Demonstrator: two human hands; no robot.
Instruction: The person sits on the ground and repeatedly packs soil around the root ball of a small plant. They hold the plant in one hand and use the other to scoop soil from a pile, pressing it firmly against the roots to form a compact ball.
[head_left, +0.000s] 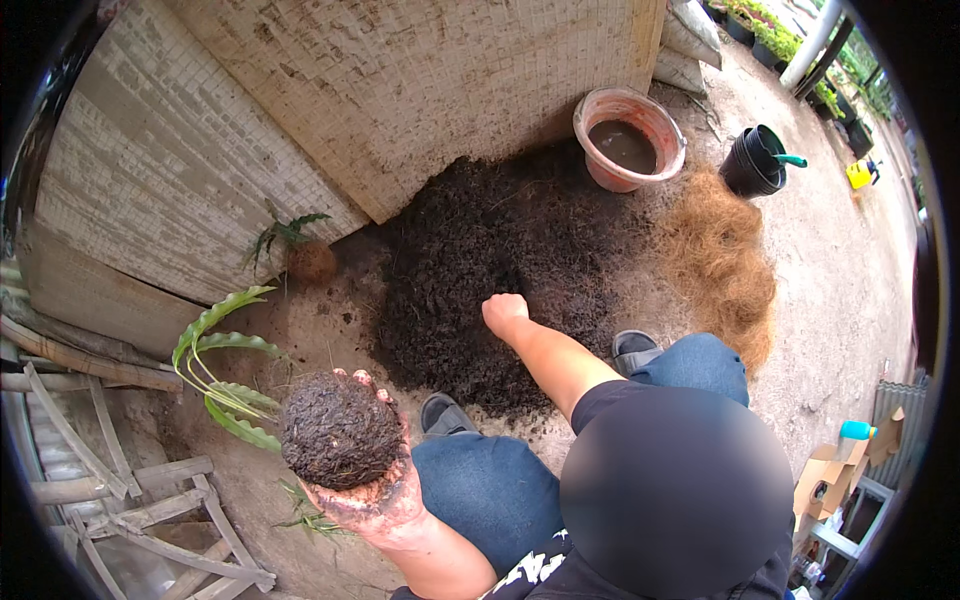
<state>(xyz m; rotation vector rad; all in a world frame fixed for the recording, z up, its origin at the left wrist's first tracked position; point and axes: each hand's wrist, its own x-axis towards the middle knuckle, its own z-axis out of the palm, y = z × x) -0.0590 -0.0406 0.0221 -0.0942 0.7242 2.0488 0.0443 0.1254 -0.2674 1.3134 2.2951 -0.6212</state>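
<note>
My left hand (390, 491), smeared with wet soil, is raised palm up and cradles a round, dark ball of potting soil (341, 431). Long wavy green leaves of a plant (240, 341) extend from the ball's far side, pointing left. Over the middle of a heap of dark, fibrous soil (450, 247) is my right hand (505, 313). Its back faces up and its fingers are curled under, so whether they grip any soil is hidden. The heap spreads on the ground in front of my sandalled feet.
A reddish bucket of murky water (628, 142) stands behind the heap. Brown coconut fibre (720, 262) and stacked black pots (754, 161) lie right. By the panel wall (420, 90) sits a fibre-wrapped plant ball (311, 261). Wooden slats (157, 517) are at lower left, cardboard (821, 480) at lower right.
</note>
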